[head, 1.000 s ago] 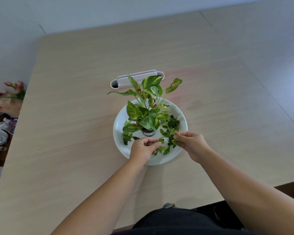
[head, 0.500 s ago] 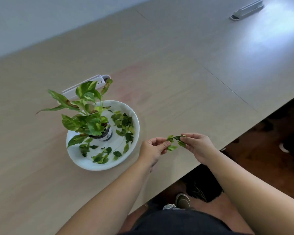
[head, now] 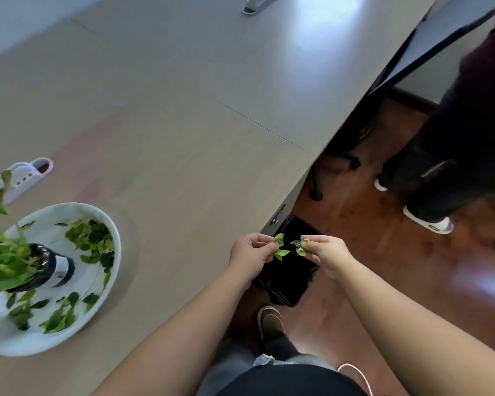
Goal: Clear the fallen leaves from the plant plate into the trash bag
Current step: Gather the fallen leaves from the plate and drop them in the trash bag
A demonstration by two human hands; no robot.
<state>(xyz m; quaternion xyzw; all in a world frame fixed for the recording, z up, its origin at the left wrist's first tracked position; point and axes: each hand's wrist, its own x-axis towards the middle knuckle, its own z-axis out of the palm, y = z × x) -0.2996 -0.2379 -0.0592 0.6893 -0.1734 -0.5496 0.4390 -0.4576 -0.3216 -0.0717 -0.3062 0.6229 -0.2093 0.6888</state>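
A white plant plate (head: 0, 342) sits on the table at the left, with a potted plant (head: 9, 264) standing in it and several fallen leaves (head: 93, 238) scattered around the pot. My left hand (head: 252, 257) pinches a few green leaves (head: 280, 247) past the table's edge. Close beside it, my right hand (head: 325, 252) holds more leaves (head: 299, 247). Both hands hover above a black trash bag (head: 289, 275) that stands open on the floor under the table's edge.
A white cable slot (head: 22, 177) lies in the table behind the plate, and another (head: 257, 2) at the far end. Another person's legs and white shoes (head: 427, 221) stand on the wood floor at the right. My own shoe (head: 270, 322) is below the bag.
Both hands lifted leaves off the plate and carried them right, past the table's edge, to above the black bag. The view swung right, so the plate now lies at the left.
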